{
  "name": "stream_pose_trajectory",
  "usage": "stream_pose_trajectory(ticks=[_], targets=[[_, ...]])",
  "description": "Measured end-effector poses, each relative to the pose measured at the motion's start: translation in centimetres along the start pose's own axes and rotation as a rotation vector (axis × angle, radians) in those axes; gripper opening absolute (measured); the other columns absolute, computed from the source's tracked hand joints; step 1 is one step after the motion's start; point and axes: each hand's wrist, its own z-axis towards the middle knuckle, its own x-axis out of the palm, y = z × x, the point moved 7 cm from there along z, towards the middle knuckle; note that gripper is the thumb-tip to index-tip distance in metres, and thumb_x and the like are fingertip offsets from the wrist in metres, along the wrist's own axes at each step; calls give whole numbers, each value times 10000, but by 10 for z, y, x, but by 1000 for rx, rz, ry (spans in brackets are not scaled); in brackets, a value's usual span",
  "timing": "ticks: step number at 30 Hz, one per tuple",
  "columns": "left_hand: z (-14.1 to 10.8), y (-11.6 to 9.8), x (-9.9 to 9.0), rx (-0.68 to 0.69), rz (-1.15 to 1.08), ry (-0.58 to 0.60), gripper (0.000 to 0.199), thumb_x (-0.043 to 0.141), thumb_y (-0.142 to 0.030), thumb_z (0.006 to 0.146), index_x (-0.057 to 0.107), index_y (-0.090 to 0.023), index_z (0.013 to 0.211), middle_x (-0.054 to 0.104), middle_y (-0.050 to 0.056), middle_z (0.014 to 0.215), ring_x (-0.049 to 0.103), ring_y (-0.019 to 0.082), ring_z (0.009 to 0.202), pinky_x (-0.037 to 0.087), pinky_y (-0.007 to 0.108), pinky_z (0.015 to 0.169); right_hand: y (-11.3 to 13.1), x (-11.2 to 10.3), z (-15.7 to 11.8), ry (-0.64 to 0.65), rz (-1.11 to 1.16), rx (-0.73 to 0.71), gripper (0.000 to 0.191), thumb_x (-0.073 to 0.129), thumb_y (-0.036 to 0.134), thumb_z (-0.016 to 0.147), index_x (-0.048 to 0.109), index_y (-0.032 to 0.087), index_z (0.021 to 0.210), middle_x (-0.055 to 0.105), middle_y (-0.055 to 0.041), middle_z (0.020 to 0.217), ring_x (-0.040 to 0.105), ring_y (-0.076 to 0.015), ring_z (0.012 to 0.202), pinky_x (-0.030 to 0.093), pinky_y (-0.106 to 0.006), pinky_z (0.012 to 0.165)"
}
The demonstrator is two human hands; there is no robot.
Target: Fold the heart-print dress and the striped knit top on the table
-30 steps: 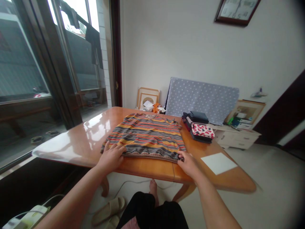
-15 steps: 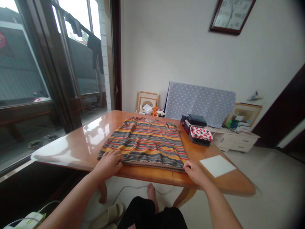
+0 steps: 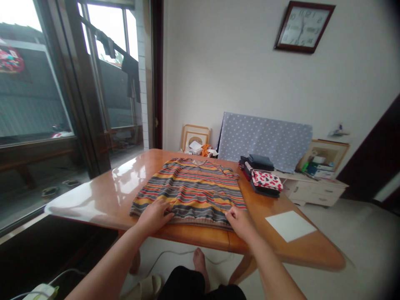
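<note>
A striped shirt (image 3: 193,187) in yellow, grey and red lies spread on the wooden table (image 3: 125,179), neckline away from me and hem along the near edge. My left hand (image 3: 156,214) rests on the left part of the hem, fingers lying on the cloth and thumb held apart. Toward the right end of the hem, my right hand (image 3: 240,221) has its fingers curled in a pinch on the fabric. The fingertips of both hands are partly hidden.
A stack of folded clothes (image 3: 264,177) sits at the table's back right. Nearer me on that side lies a white sheet (image 3: 290,225). Behind stand a dotted blue-grey cloth (image 3: 262,137) and a white cabinet (image 3: 312,191). Glass doors (image 3: 71,83) are at left.
Both hands have moved inward along the hem, the left hand to the right and the right hand to the left. The shirt stays spread out. My view has tilted up slightly.
</note>
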Motion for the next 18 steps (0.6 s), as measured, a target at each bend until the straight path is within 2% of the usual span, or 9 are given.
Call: stream_pose_trajectory(ticks=[4,8,11,13,18], targets=[[-14,12,2,-1,-33,-14,223,625,-427,876,681,-220,938,652,64,990,614,222,928,443,317,817,-18,13,-7,42,-113,76,219,578,378,871,558,240,702,622,27,607,559,-155,615,256,-254,560],[-15,10,-6,-14,-34,19,220,636,-438,870,676,-226,910,657,54,960,616,219,902,439,305,788,-25,15,-4,106,-169,100,220,579,371,860,529,239,692,628,22,631,562,-158,629,242,-263,560],[-7,0,-12,-44,-30,3,228,585,-433,910,669,-225,869,664,56,925,619,222,902,430,303,782,-16,14,3,141,-172,63,233,576,385,872,541,240,693,643,15,656,569,-159,646,242,-265,569],[-3,-6,-13,-55,-25,-37,243,544,-423,940,667,-227,865,664,63,933,618,225,914,427,307,790,-6,10,8,103,-168,36,267,553,422,901,554,244,702,653,14,662,571,-160,650,239,-268,572],[-5,-11,2,-64,-26,-85,163,623,-388,895,674,-234,882,642,67,943,605,237,949,434,319,805,23,7,20,19,-166,-25,352,478,497,963,586,253,732,675,4,688,582,-168,648,231,-277,564]])
